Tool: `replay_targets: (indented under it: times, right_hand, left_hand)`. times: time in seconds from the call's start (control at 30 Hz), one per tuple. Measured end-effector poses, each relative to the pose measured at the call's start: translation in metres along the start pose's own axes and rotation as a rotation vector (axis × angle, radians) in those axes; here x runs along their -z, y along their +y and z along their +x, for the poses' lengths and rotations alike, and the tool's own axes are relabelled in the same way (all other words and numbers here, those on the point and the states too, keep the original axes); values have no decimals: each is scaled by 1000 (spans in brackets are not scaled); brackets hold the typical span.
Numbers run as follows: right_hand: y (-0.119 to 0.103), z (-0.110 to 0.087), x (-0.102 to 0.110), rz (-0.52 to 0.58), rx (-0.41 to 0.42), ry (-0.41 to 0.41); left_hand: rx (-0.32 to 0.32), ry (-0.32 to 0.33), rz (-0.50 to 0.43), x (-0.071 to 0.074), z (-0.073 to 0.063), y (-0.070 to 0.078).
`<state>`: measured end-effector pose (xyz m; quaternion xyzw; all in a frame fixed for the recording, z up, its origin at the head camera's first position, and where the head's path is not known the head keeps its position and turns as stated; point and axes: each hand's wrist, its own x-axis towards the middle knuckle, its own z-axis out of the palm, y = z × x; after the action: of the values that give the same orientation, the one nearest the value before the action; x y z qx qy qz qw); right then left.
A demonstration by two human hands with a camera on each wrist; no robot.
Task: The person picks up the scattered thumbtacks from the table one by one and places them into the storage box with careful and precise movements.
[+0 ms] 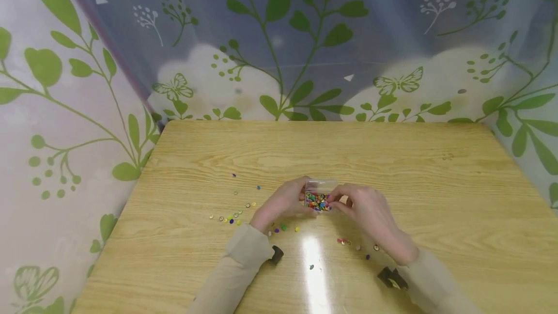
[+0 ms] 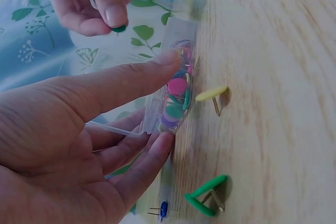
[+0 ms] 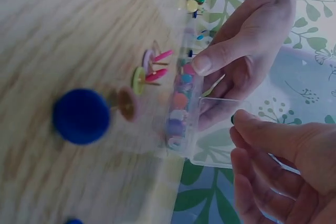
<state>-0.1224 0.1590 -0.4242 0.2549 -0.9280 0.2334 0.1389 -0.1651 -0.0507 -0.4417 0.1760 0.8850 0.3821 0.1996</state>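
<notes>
A small clear plastic box [image 1: 321, 186] of multicoloured thumbtacks stands on the table with its lid raised. My left hand [image 1: 285, 200] grips the box from the left, thumb on the near wall and fingers round the side. Above the box, my right hand [image 1: 368, 207] pinches a green thumbtack [image 2: 119, 28] between thumb and fingertip. In the left wrist view a yellow thumbtack [image 2: 211, 94], green thumbtacks [image 2: 207, 195] and a blue thumbtack [image 2: 164, 209] lie near the left hand. Close to the right wrist camera lies a blue thumbtack [image 3: 81, 116], with several others beyond it.
Loose thumbtacks [image 1: 231, 221] are scattered over the wooden table [image 1: 174, 265] left of the box, with more in front of it and by the right forearm. A leaf-patterned curtain [image 1: 279, 62] hangs behind the table, and similar cloth closes the sides.
</notes>
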Motion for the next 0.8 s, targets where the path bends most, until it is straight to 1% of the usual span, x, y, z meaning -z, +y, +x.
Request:
replay_targets:
  times: [0.1, 0.2, 0.27, 0.4, 0.57, 0.7, 0.8]
  right_hand:
    - [3, 0, -1, -5, -22, -17]
    - [8, -1, 3, -5, -53, -31]
    - [12, -3, 9, 2, -76, -31]
    - [24, -6, 24, -9, -118, -2]
    - [45, -15, 42, -78, -167, 21]
    - [59, -26, 49, -119, -192, -23]
    - [66, -32, 51, -132, -220, -100]
  left_hand:
    - [3, -1, 19, 0, 1, 1]
    - [6, -3, 23, -1, 1, 1]
    - [12, -4, 12, -1, 1, 2]
    - [27, -5, -12, -2, 0, 2]
    - [28, 0, -26, -1, -1, 1]
    - [23, 1, -37, 0, -2, 1]
    - [22, 0, -31, 0, -2, 2]
